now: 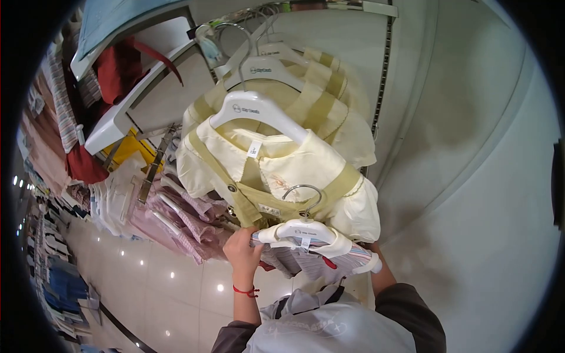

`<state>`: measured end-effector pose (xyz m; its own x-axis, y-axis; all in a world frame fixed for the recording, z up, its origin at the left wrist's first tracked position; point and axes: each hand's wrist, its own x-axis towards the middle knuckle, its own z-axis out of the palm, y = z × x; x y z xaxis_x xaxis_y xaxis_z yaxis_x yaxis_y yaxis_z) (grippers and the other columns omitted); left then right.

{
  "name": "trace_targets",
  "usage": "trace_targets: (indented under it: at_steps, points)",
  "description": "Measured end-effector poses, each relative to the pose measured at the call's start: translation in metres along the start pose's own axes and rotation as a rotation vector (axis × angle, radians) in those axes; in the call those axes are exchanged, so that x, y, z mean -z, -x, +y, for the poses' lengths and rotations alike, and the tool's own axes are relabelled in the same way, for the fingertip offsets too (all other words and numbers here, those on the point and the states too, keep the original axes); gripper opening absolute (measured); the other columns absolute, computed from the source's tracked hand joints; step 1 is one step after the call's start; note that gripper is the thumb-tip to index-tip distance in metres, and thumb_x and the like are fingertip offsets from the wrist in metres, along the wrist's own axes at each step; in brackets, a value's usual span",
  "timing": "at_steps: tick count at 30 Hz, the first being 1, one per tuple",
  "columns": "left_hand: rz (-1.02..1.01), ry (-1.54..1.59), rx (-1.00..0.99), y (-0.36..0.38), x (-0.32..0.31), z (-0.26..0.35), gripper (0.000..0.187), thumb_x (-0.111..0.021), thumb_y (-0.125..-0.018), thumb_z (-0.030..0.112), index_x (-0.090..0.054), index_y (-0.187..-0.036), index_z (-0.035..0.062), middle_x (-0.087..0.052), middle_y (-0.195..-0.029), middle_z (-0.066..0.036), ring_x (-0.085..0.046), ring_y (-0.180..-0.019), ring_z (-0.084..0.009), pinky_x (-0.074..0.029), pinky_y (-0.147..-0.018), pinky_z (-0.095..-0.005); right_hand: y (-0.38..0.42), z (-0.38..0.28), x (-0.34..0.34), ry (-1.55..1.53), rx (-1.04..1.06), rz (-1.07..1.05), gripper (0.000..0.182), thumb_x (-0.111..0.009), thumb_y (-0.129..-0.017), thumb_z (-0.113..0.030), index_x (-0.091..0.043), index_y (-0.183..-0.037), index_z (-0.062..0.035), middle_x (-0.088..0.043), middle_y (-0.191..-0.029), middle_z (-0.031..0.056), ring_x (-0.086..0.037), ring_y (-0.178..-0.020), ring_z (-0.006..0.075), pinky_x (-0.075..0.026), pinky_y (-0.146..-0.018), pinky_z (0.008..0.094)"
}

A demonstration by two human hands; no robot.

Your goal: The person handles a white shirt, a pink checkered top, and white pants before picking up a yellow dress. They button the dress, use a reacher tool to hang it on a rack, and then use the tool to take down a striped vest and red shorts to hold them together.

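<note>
My left hand (241,250), with a red string bracelet at the wrist, is closed on the left shoulder of a striped garment (359,256) on a small white hanger (306,231). That hanger's metal hook stands free, in front of a cream and olive outfit (306,162). My right hand (374,248) is at the garment's right shoulder, mostly hidden behind it, so its fingers do not show. The cream and olive outfit hangs on a white hanger (253,107) from the rail, with similar outfits behind it.
Pink clothes (176,220) and white hangers hang at the left, below a white shelf (112,130) with red cloth (118,70). A pale wall (471,194) stands at the right. Further racks (62,282) line the tiled floor (194,294) at far left.
</note>
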<state>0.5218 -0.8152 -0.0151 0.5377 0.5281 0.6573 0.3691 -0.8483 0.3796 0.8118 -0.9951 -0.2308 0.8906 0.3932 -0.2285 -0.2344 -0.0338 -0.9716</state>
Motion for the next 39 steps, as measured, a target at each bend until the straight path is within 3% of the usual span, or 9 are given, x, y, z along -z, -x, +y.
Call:
trace_targets:
  at_steps: [8,9,12,16,20,23,27,31,39]
  points:
    - [0.009,-0.019,-0.065,0.02,0.015,-0.026,0.026,-0.066,-0.051,0.01,-0.055,-0.075,0.0077,-0.052,-0.064,-0.007,-0.052,-0.059,-0.0256,-0.039,-0.052,-0.0347,0.051,0.051,0.015,0.609,0.485,0.088,0.02,-0.053,-0.082,-0.013,-0.052,-0.097,0.0013,-0.06,-0.083,0.0107,-0.054,-0.073,0.0131,-0.044,-0.067,0.0289]
    - [0.009,-0.026,-0.081,0.021,0.017,-0.029,0.027,-0.067,-0.052,0.011,-0.055,-0.075,0.0078,-0.052,-0.063,-0.007,-0.051,-0.059,-0.0255,-0.039,-0.052,-0.0347,0.06,0.046,0.021,0.459,0.328,0.022,0.017,-0.057,-0.081,-0.011,-0.052,-0.092,0.0009,-0.057,-0.076,0.0071,-0.052,-0.069,0.0113,-0.043,-0.062,0.0274]
    - [0.008,-0.037,-0.133,0.025,0.019,-0.039,0.027,-0.068,-0.052,0.014,-0.055,-0.076,0.0079,-0.052,-0.063,-0.007,-0.051,-0.058,-0.0254,-0.038,-0.051,-0.0345,0.093,0.056,0.029,0.172,0.317,0.068,0.015,-0.059,-0.08,-0.01,-0.052,-0.087,0.0011,-0.053,-0.072,0.0055,-0.051,-0.067,0.0103,-0.043,-0.059,0.026]
    - [0.006,0.0,-0.168,0.03,0.025,-0.055,0.027,-0.069,-0.052,0.014,-0.056,-0.075,0.0076,-0.054,-0.065,-0.007,-0.051,-0.058,-0.0258,-0.039,-0.052,-0.0343,0.12,0.074,0.044,0.515,0.497,0.211,0.015,-0.058,-0.082,-0.013,-0.054,-0.087,0.0007,-0.058,-0.073,0.0095,-0.055,-0.066,0.0145,-0.044,-0.061,0.0269]
    - [0.022,0.018,-0.105,0.037,0.039,-0.077,0.025,-0.066,-0.05,0.008,-0.057,-0.074,0.0061,-0.055,-0.066,-0.008,-0.053,-0.06,-0.0262,-0.041,-0.054,-0.0336,0.139,0.076,0.021,0.447,0.388,0.2,0.018,-0.058,-0.082,-0.015,-0.053,-0.089,0.0004,-0.058,-0.074,0.0121,-0.057,-0.068,0.0223,-0.044,-0.063,0.0302]
    - [0.061,0.037,-0.052,0.047,0.051,-0.096,0.025,-0.066,-0.05,0.006,-0.057,-0.074,0.0054,-0.056,-0.066,-0.009,-0.054,-0.06,-0.0262,-0.042,-0.055,-0.0332,0.151,0.068,-0.01,0.458,0.37,0.086,0.017,-0.058,-0.082,-0.015,-0.054,-0.088,-0.0004,-0.058,-0.076,0.0109,-0.057,-0.07,0.0162,-0.044,-0.064,0.0281]
    - [0.053,0.045,-0.04,0.057,0.071,-0.11,0.025,-0.067,-0.051,0.008,-0.057,-0.075,0.0057,-0.056,-0.065,-0.008,-0.054,-0.059,-0.0256,-0.042,-0.054,-0.0326,0.154,0.088,-0.042,0.367,0.349,-0.013,0.018,-0.058,-0.081,-0.014,-0.053,-0.091,0.0001,-0.057,-0.079,0.0104,-0.057,-0.07,0.019,-0.045,-0.062,0.0292]
    - [0.034,0.047,-0.093,0.065,0.079,-0.113,0.025,-0.069,-0.052,0.011,-0.057,-0.074,0.0062,-0.056,-0.065,-0.007,-0.053,-0.058,-0.0244,-0.041,-0.052,-0.0321,0.15,0.102,-0.038,0.33,0.388,0.105,0.021,-0.057,-0.083,-0.015,-0.052,-0.097,-0.0005,-0.057,-0.084,0.0105,-0.057,-0.078,0.0197,-0.045,-0.067,0.0297]
    - [0.018,0.098,-0.125,0.069,0.055,-0.101,0.026,-0.069,-0.051,0.013,-0.057,-0.072,0.0056,-0.053,-0.062,-0.007,-0.051,-0.055,-0.0242,-0.038,-0.05,-0.0329,0.114,0.091,0.069,0.503,0.309,0.461,0.023,-0.053,-0.086,-0.019,-0.049,-0.102,-0.0023,-0.056,-0.08,0.0087,-0.057,-0.075,0.0203,-0.045,-0.067,0.0305]
